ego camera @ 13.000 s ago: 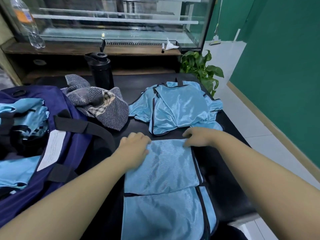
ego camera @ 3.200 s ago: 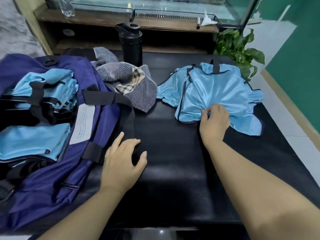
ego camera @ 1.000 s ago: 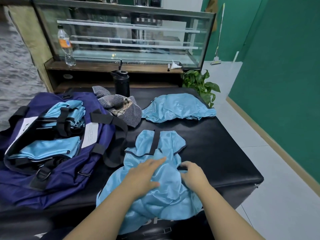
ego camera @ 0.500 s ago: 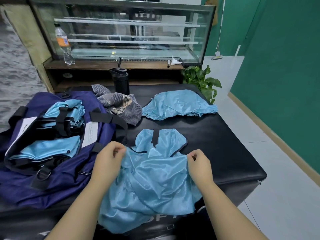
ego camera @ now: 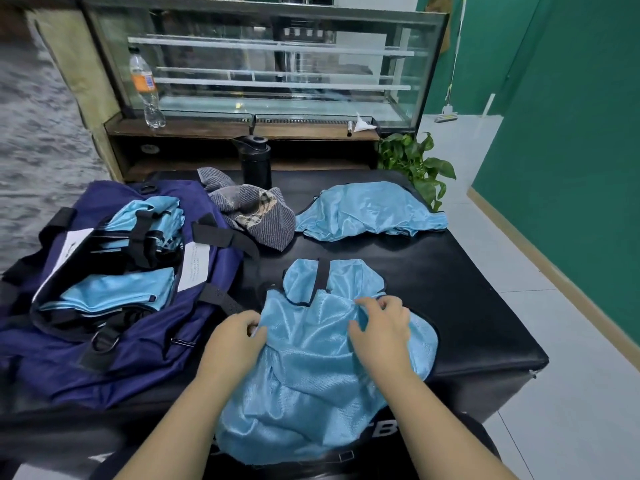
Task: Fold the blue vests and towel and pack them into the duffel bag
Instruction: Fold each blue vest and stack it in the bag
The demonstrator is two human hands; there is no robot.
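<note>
We've 1 view only: head cam, wide-angle, looking fwd & down over the table, close above its near edge, display case beyond its far edge.

- My left hand is bare: no glove, ring or watch shows on it.
- My right hand is bare too, with nothing worn on the fingers or the wrist.
- My left forearm is uncovered all the way to the bottom edge of the view; no sleeve or cuff shows along it.
- My right forearm is likewise uncovered down to the bottom edge, with no band or strap on it.
- Between my arms, low in the view, I seem to be wearing something dark with pale letters on it; the letters are partly hidden, so I cannot read them.
</note>
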